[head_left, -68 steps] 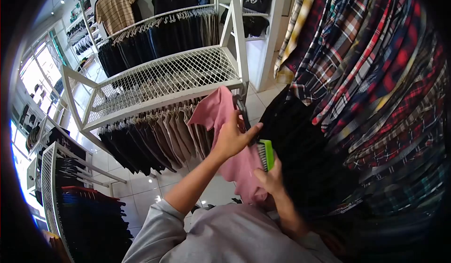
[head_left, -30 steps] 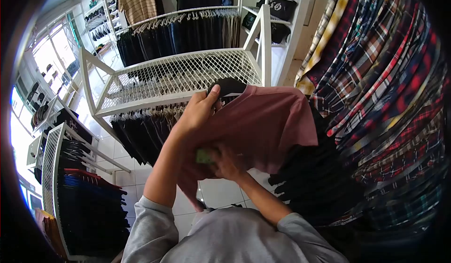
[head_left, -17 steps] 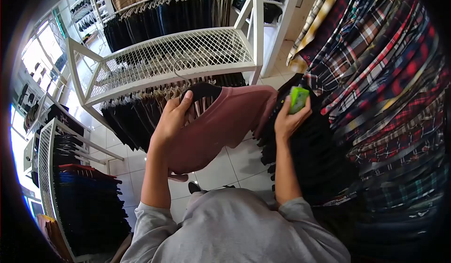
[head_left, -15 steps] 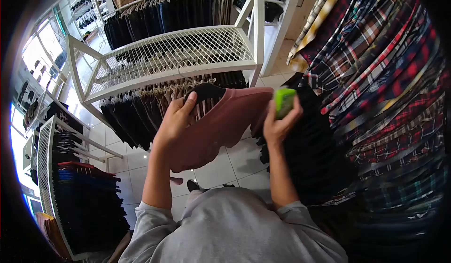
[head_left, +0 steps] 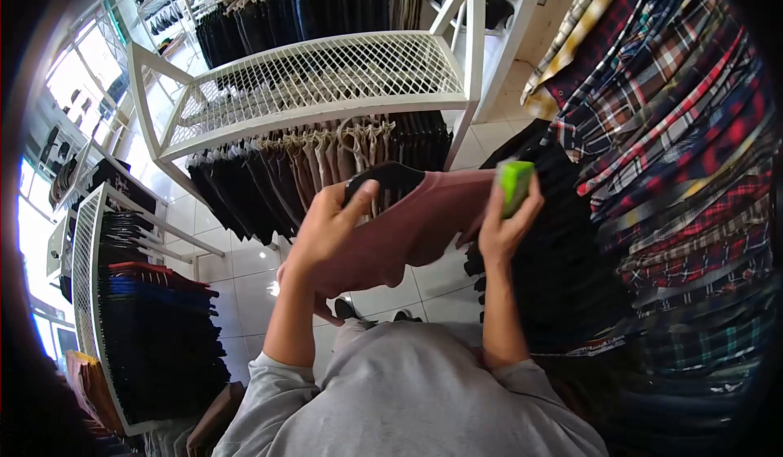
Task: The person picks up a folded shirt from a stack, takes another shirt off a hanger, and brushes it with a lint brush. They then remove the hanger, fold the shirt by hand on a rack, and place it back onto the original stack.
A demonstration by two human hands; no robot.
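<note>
A dusty-pink shirt point(head_left: 391, 241) hangs slanted in front of me on a black hanger point(head_left: 390, 178). My left hand point(head_left: 330, 224) is closed around the hanger near the shirt's neck opening. At the far shoulder, my right hand point(head_left: 510, 216) grips a small bright-green block with a greyish side point(head_left: 515, 184); its exact kind I cannot tell. The block is right beside the shirt's shoulder edge and overlaps it in this view. The shirt's lower part hangs over the floor toward my body.
A white mesh-topped rack point(head_left: 326, 61) full of hung trousers point(head_left: 326, 151) stands ahead. Plaid shirts point(head_left: 677, 171) and dark garments point(head_left: 555, 269) hang close on my right. Another rack of dark clothes point(head_left: 159, 343) is at left, above the tiled floor point(head_left: 253, 286).
The view has shifted a little, so the racks sit differently in it. Both hands still hold the hanger and the green block, whose green face has turned slightly.
</note>
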